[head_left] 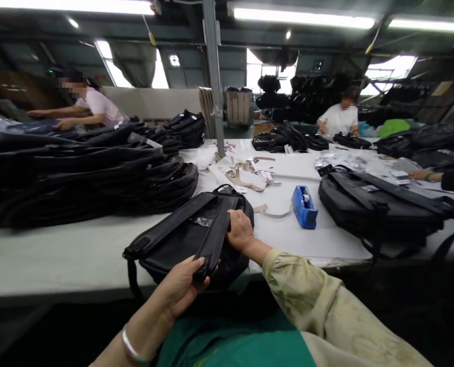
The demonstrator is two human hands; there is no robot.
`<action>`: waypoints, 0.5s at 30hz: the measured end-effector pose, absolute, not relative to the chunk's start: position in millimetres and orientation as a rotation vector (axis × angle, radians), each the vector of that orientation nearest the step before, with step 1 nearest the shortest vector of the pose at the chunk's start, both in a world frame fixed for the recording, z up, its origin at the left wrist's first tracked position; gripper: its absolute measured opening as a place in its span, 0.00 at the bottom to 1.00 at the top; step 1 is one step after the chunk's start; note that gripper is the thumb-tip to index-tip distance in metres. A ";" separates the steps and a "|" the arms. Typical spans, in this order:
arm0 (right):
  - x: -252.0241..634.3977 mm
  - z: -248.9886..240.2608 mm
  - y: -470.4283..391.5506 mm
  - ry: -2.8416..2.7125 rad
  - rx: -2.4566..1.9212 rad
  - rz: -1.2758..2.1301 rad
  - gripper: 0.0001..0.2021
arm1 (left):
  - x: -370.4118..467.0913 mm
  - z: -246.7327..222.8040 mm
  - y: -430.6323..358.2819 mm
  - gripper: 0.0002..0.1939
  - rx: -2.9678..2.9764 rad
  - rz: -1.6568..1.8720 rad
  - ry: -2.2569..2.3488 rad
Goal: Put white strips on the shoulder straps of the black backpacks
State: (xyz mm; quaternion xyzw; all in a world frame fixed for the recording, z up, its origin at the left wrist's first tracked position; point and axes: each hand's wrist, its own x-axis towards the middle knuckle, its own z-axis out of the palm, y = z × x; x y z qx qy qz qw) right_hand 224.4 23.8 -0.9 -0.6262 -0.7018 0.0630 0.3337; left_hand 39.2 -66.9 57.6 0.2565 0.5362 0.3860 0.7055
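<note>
A black backpack (173, 250) lies on the white table in front of me, its two shoulder straps facing up. A small clear plastic packet (203, 221) rests between the straps. My left hand (184, 285) is closed around the lower end of the nearer shoulder strap, thumb on top. Higher up, the fingers of my right hand (241, 230) are wrapped round the edge of that same strap. Its fingertips are partly hidden behind the strap.
Stacked black bags (89, 173) fill the table's left. A blue tape dispenser (304, 206) stands right of my backpack, before another black backpack (380, 204). Paper scraps (250, 176) lie near a metal post (215, 76). Co-workers stand across the table; another person's hand (420, 175) reaches in from the right.
</note>
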 end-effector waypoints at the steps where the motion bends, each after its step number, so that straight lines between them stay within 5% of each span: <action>1: 225.9 -1.5 24.5 -1.915 -1.564 0.094 0.21 | 40.8 53.8 -70.5 0.06 0.567 0.856 1.192; 11: 231.2 -6.5 37.2 -2.281 -1.294 0.022 0.08 | 44.7 65.8 -16.1 0.13 0.461 0.580 1.069; 15: 238.8 -15.7 36.5 -2.303 -1.247 0.034 0.12 | 61.2 49.0 -1.3 0.18 0.425 0.550 1.151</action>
